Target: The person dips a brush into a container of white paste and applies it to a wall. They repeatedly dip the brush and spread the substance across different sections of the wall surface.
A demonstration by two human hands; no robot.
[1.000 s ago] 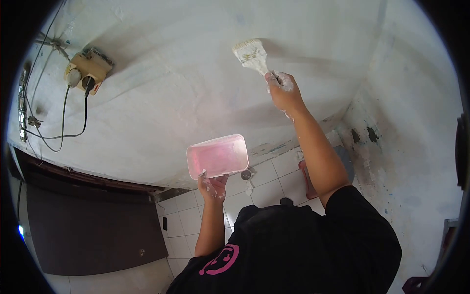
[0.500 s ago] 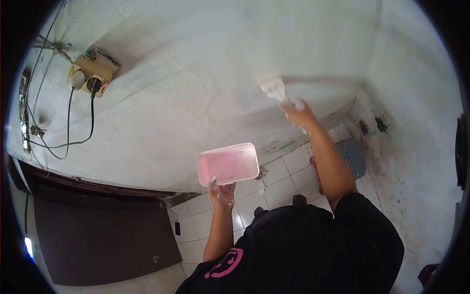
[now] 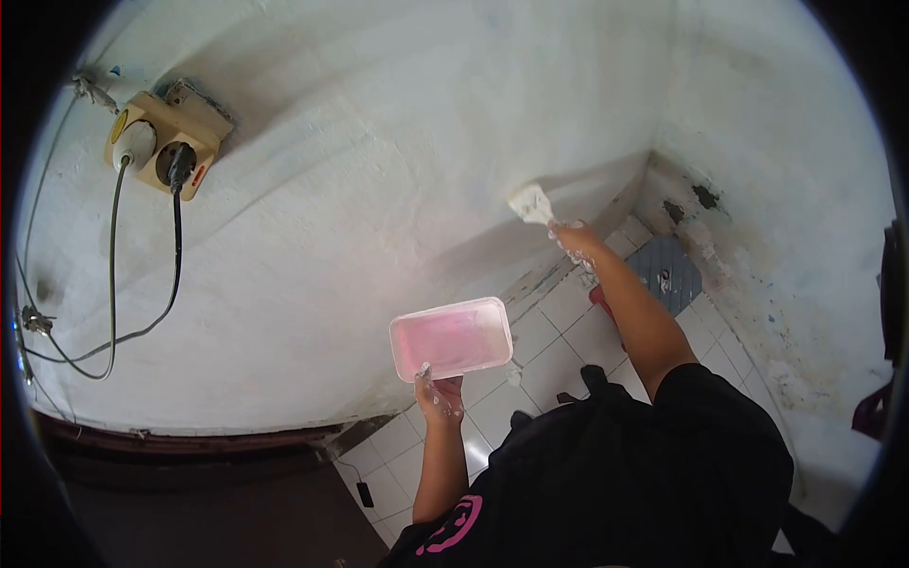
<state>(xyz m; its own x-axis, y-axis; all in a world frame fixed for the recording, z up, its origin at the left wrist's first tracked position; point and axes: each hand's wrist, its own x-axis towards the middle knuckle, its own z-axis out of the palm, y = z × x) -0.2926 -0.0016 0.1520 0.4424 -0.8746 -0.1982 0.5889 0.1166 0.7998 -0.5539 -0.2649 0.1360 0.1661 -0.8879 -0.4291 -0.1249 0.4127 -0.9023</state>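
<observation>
My left hand (image 3: 439, 396) grips the near rim of a shallow pinkish-white plastic tub (image 3: 453, 339), its thumb over the edge. The tub is tilted so its inside shows, with a pink, whitish-smeared bottom. White splotches mark my fingers and palm. Out to the right, my right hand (image 3: 574, 241) is closed around the handle of a wide, flat white paintbrush (image 3: 531, 204). Its broad end is at the white wall (image 3: 379, 189), low down near the corner; whether it touches cannot be made out. Thick white smears coat my right fingers and wrist.
A wall socket box (image 3: 166, 147) with two plugs and hanging cables is at upper left. Below lies a dark brown panel (image 3: 208, 502). White floor tiles (image 3: 502, 407) run along the wall, with a grey floor plate (image 3: 668, 275) in the corner. Peeling patches mark the right wall.
The view has shifted, moving the socket left and the corner left. My right hand has brought the paintbrush lower along the wall. My left hand still holds the tub.
</observation>
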